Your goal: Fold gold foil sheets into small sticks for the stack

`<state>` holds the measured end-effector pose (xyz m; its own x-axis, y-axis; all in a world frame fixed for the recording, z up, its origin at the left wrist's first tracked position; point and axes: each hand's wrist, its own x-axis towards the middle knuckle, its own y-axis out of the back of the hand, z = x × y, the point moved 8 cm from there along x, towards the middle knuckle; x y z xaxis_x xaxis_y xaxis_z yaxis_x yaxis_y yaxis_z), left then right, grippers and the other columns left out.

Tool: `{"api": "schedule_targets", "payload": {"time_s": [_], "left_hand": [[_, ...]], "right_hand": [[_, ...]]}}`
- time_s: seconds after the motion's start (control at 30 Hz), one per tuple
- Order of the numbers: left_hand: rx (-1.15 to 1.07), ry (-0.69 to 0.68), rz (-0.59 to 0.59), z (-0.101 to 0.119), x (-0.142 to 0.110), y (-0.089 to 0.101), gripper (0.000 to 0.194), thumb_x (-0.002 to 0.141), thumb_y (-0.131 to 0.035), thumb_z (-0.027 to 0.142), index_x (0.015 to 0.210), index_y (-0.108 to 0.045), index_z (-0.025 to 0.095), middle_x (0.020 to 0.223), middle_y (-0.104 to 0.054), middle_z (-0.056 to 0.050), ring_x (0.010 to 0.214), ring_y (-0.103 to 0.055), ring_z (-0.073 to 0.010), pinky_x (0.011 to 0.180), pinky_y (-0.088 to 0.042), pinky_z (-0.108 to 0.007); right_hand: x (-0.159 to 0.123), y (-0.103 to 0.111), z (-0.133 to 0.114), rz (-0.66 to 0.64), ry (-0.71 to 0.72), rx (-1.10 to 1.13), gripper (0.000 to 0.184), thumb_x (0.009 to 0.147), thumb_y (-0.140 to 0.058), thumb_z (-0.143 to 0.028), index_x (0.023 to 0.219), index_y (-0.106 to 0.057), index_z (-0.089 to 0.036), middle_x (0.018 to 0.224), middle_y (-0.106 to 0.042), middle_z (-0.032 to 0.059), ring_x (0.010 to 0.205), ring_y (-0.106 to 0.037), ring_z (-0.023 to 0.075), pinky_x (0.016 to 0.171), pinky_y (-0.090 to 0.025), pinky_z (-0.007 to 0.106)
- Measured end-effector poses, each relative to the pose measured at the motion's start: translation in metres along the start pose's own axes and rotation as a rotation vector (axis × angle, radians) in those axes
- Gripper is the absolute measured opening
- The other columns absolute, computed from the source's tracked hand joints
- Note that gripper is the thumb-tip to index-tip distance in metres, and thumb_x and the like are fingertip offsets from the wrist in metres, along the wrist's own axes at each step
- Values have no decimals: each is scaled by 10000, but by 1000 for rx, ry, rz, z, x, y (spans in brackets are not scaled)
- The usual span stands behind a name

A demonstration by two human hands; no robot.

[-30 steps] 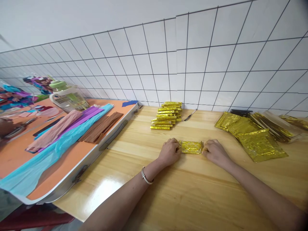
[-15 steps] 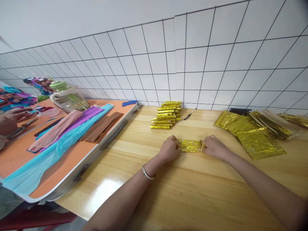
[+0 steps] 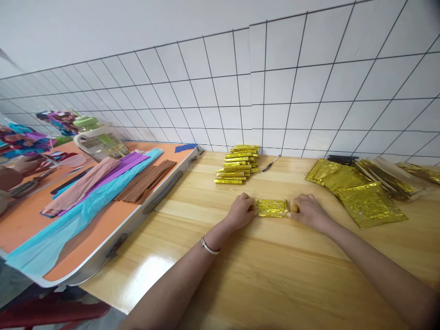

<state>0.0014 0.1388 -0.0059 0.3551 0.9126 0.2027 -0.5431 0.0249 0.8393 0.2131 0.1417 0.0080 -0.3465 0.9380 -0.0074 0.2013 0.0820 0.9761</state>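
Observation:
A folded strip of shiny gold foil (image 3: 271, 208) lies flat on the wooden table in front of me, creased lengthwise. My left hand (image 3: 242, 211) is closed on its left end, fingers curled and thumb pressed to the foil. At the opposite end my right hand (image 3: 309, 211) is curled, its thumb tip touching the foil's right edge; the other fingertips are partly hidden. Beyond my left hand sits a stack of narrow folded gold foil strips (image 3: 237, 165). Wider gold foil sheets (image 3: 369, 204) lie in an overlapping pile to the right.
A pen (image 3: 271, 163) lies near the tiled wall. At the left stands an orange-topped table (image 3: 99, 243) with coloured crepe paper strips (image 3: 92, 192) and a green-lidded bottle (image 3: 99, 137). Another person's hand (image 3: 25, 165) is at the far left, near scissors (image 3: 27, 185).
My right hand has shifted slightly to the right and its grip has loosened a little at the foil's edge. My left hand has moved slightly left along its end.

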Motion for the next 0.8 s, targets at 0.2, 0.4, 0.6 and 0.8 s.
{"api": "schedule_targets", "payload": {"time_s": [0.2, 0.4, 0.6, 0.8], "left_hand": [[-40, -44, -6, 5, -2, 3, 64, 706, -638, 222, 717, -590, 180, 841, -531, -25, 829, -490, -163, 754, -408, -275], [-98, -121, 5, 16, -11, 4, 70, 765, -575, 147, 784, -613, 202, 869, -567, -24, 864, -512, -164, 777, -402, -272], [-130, -343, -25, 35, -20, 1, 236, 839, -470, 120, 953, -649, 224, 930, -572, -47, 883, -526, -164, 784, -415, -275], [31, -479, -99, 51, -29, -1, 369, 885, -443, 179, 1212, -536, 324, 1011, -574, -34, 913, -514, -179, 824, -412, -315]], "right_hand": [[-10, -11, 7, 124, -47, 65, 169, 740, -574, -396, 769, -595, -230, 887, -584, 41, 888, -461, 228, 712, -314, 313], [-19, -9, -1, 254, 73, 221, 108, 765, -560, -343, 772, -584, -238, 858, -610, 16, 867, -483, 208, 714, -298, 311], [-13, -11, -2, 208, 75, 246, 75, 753, -559, -309, 762, -606, -252, 818, -627, 1, 848, -488, 205, 725, -289, 318], [-8, -11, -1, 152, 67, 242, 83, 698, -588, -241, 762, -628, -275, 804, -633, -15, 840, -495, 195, 744, -299, 316]]}}
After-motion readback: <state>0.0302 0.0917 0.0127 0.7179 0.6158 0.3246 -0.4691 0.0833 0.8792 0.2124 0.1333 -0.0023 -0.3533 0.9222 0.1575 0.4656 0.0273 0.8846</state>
